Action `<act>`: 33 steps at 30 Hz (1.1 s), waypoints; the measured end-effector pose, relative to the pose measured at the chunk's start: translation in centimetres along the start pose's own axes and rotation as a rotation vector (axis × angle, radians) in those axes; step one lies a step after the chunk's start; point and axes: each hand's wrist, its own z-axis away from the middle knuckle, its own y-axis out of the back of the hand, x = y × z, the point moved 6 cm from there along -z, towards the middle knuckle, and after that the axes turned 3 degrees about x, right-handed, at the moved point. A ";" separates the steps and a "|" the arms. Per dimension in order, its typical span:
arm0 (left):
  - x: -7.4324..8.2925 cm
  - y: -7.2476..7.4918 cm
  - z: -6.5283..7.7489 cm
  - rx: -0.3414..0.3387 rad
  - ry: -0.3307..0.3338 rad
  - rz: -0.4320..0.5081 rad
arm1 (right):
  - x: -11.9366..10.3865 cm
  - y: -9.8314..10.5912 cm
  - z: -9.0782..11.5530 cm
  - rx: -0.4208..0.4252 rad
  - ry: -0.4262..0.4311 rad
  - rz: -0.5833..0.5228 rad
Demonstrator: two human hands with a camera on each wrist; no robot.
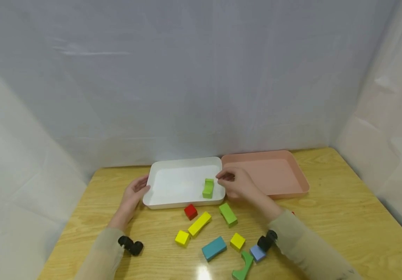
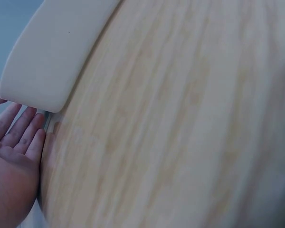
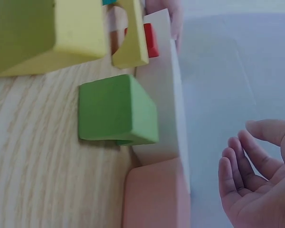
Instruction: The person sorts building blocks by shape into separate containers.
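Observation:
My left hand (image 1: 134, 192) lies at the left end of the white tray (image 1: 172, 182), fingertips right at its outer wall. In the left wrist view its fingers (image 2: 23, 130) stretch fairly straight beside the tray's corner. Inside the tray, near its right end, lies a light green notched block (image 1: 208, 188). My right hand (image 1: 237, 182) hovers over the place where the white tray meets the pink tray (image 1: 271, 173). Its thumb and fingers are loosely bent and apart, with nothing between them, as the right wrist view shows.
In front of the trays lie a red cube (image 1: 190, 211), a yellow bar (image 1: 199, 224), a green block (image 1: 228, 214), yellow blocks (image 1: 237, 241), a teal block (image 1: 214, 248), a green arch (image 1: 244, 266) and a blue block (image 1: 258, 253). A grey-white sheet (image 1: 201, 77) hangs behind.

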 end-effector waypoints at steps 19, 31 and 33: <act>0.2 0.1 0.3 -0.004 -0.005 0.004 | -1.2 4.4 2.5 0.043 0.084 0.014; 0.1 0.1 0.1 -0.005 0.006 -0.002 | -0.2 7.2 3.8 0.081 0.099 -0.011; 0.1 0.1 0.2 -0.008 0.014 -0.002 | -0.1 7.6 3.9 0.087 0.107 -0.010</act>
